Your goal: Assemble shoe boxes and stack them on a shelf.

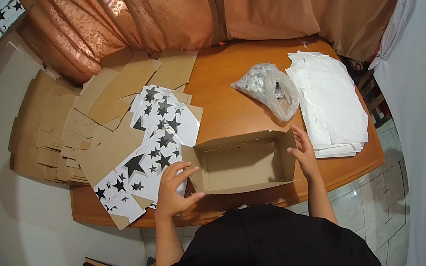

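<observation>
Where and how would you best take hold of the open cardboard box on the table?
Probably by its two short end walls, one hand from each side. The box stands open-topped, and the left hand and right hand already flank those ends.

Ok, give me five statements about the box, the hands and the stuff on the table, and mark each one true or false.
1. The cardboard box stands open, with nothing visible inside. True.
2. The left hand lies flat on the white paper stack. False: it is at the box's left wall; the white paper stack is on the right.
3. The right hand touches the box's right wall. True.
4. The clear plastic bag sits inside the box. False: it lies on the table behind the box.
5. The star-printed sheets lie to the left of the box. True.
</observation>
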`<state>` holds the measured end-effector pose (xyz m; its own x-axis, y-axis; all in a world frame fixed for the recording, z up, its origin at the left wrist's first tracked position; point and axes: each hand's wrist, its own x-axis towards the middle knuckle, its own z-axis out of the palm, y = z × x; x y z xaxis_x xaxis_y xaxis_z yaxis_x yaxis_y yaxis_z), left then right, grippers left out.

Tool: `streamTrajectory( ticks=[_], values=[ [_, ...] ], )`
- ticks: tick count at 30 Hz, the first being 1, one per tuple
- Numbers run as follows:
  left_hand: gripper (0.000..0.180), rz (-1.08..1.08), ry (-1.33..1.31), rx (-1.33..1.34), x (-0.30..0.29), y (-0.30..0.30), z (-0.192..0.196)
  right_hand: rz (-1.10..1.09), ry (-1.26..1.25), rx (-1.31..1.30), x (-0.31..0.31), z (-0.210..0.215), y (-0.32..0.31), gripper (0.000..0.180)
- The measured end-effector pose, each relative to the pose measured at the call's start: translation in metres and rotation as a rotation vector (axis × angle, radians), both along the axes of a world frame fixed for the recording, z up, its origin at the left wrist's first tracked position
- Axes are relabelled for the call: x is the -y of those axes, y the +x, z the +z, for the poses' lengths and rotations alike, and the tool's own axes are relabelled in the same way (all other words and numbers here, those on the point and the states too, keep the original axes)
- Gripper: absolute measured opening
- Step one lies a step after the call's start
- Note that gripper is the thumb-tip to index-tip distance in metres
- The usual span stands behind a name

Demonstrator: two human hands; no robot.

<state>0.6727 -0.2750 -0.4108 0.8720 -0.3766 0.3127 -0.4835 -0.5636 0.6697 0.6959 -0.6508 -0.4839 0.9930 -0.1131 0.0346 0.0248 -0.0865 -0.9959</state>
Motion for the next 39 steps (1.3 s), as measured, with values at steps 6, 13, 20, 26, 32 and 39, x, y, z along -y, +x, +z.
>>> streamTrajectory(
  ticks=[6, 13, 20, 26, 32, 39],
  values=[
    [0.059, 0.152, 0.208, 0.087, 0.014, 0.001, -0.018, -0.058, 0.205, -0.037, -0.002, 0.002, 0.005, 0.06],
    [0.071, 0.474, 0.095, 0.197, 0.042, 0.007, -0.064, -0.122, 0.244, 0.0, 0.0, -0.002, 0.003, 0.063],
    [0.074, 0.257, -0.102, 0.504, 0.056, 0.017, -0.115, -0.167, 0.066, 0.078, -0.013, 0.0, 0.006, 0.068],
    [0.039, 0.143, 0.078, 0.307, 0.059, 0.01, -0.095, -0.162, 0.058, 0.209, -0.025, -0.013, 0.013, 0.062],
    [0.039, 0.13, 0.198, 0.138, 0.065, 0.01, -0.088, -0.12, -0.03, 0.216, -0.036, -0.012, 0.01, 0.053],
    [0.044, 0.127, 0.452, 0.112, 0.064, 0.012, -0.097, -0.02, 0.003, 0.224, -0.03, -0.026, 0.009, 0.048]
  ],
)
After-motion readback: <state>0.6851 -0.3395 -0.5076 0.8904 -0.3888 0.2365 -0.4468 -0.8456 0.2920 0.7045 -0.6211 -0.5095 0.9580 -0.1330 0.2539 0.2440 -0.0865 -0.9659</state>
